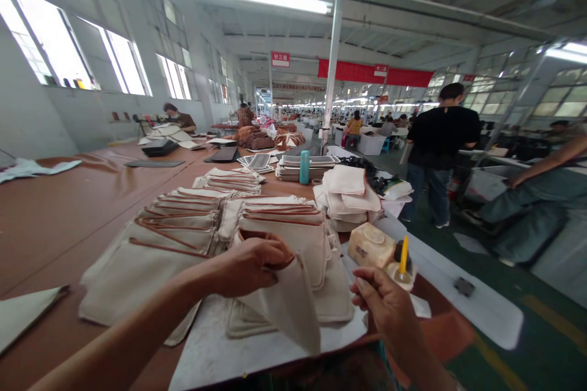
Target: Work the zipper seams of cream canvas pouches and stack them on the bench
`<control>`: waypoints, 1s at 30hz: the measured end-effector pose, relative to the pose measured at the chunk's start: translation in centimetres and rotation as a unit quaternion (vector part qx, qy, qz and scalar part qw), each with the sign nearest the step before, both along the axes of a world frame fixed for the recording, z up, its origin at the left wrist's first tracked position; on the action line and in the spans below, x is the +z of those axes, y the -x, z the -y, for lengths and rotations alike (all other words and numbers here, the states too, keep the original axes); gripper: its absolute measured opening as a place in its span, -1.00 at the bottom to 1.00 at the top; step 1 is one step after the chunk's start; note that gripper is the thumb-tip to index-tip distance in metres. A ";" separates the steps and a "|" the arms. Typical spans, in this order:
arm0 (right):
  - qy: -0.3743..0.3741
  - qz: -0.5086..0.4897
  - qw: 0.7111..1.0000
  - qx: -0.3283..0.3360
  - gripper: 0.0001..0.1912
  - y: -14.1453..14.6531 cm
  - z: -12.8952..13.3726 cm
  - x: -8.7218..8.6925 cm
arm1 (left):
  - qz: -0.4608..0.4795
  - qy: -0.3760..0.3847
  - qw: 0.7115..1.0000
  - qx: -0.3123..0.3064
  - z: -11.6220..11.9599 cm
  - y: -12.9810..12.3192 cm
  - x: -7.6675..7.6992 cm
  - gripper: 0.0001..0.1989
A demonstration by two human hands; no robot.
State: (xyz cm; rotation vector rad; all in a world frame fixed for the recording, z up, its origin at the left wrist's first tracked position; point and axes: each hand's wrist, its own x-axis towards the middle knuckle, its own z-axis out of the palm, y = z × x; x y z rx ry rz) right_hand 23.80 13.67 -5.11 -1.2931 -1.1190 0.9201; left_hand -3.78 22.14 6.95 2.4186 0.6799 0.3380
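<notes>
My left hand [257,264] pinches the top corner of a cream fabric pouch [293,305], which hangs at a tilt over the front of the table. Brown trim shows along its edge. My right hand [383,299] is off to the right, apart from the pouch, with thumb and fingertips pressed together; whatever they hold is too small to make out. Just beyond that hand are a small pot with a yellow stick [404,255] upright in it and a stained plastic container [371,244]. Behind my left hand lie stacked cream pouches [284,229] with brown edging.
More cream pieces overlap in a row [169,244] at left, and another pile [348,189] stands at right. A teal bottle [304,167] stands behind them. White paper [211,342] covers the brown table's [105,195] front. A person in black [443,134] stands in the aisle.
</notes>
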 end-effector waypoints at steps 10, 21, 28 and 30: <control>-0.093 -0.024 0.945 0.313 -0.75 9.4 3.2 5.7 | 0.121 0.314 0.937 0.092 11.4 2.2 0.9 -0.85; -0.019 0.015 0.950 0.312 -0.70 6.8 8.9 6.7 | 0.103 0.457 0.882 0.053 11.9 0.9 1.4 -0.80; -0.108 0.223 0.949 0.193 -0.84 5.3 9.1 4.7 | 0.136 0.412 0.899 0.054 10.5 -0.3 -2.9 -0.65; -0.146 0.240 0.938 0.205 -0.89 5.0 8.9 4.3 | 0.139 0.420 0.896 0.042 10.2 -0.5 -4.0 -0.62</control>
